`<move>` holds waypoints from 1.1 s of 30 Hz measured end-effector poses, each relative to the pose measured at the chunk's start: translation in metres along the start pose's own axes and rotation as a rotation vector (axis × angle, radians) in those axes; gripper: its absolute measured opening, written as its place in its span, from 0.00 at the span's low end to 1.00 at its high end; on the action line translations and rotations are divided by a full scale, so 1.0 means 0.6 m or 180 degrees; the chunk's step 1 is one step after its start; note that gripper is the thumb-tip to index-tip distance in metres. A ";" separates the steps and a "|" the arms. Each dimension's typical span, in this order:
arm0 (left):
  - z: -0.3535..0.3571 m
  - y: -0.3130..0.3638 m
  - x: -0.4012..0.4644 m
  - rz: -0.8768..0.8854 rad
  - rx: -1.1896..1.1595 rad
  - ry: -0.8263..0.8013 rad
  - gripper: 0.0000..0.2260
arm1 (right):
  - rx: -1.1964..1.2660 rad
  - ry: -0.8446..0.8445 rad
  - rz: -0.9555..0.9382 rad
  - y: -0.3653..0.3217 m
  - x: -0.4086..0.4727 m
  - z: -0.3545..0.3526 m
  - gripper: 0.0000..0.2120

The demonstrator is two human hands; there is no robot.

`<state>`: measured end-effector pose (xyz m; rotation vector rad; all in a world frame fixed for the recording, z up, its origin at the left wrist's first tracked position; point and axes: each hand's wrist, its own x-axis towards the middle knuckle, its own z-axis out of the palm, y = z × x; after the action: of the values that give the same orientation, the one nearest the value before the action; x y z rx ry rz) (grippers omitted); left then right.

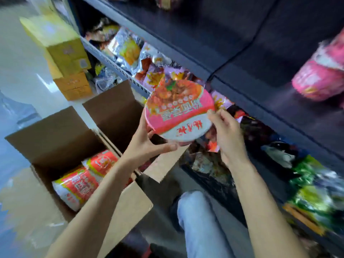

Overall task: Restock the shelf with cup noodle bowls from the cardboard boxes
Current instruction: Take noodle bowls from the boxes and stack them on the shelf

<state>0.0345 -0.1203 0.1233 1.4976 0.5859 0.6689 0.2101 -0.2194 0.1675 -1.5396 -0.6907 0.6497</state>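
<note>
Two bare forearms reach out over a bent knee in pale jeans as a person restocks a shop aisle. Left hand cups the near rim of a pink-lidded noodle bowl, thumb curled beneath; right hand pinches the opposite rim with curled fingers. The bowl hangs in mid-air, lid to the camera, above the open cardboard box and just in front of the lower shelf.

Judging by this, the carry from box to shelf is under way. The next move would call for lifting the bowl up and to the right onto the dark shelf, where a blurred pink bowl already stands, and setting it beside that one.

More wrapped noodle bowls lie in the box. A second, opened box stands behind it, yellow cartons are stacked on the floor, and foil snack packets crowd the lower tier. The shelf's front edge lies between bowl and destination.
</note>
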 end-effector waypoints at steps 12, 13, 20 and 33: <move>0.350 0.182 0.134 0.0878 0.0159 -0.0016 0.38 | -0.0259 0.0791 -0.0995 -0.143 -0.028 -0.302 0.20; 0.373 0.178 0.143 0.0869 0.0168 0.0042 0.38 | -0.0379 0.0849 -0.0967 -0.139 -0.021 -0.318 0.21; 0.453 0.129 0.176 0.0701 0.0554 0.0136 0.37 | -0.0498 0.0848 -0.0254 -0.083 0.037 -0.401 0.34; 0.325 0.128 0.161 0.0513 0.0887 0.0605 0.15 | -0.1412 0.1531 -0.1820 -0.040 -0.013 -0.244 0.09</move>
<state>0.2387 -0.1899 0.2057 1.7658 0.7315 0.8894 0.3134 -0.3205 0.2027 -1.6993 -0.8802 -0.3187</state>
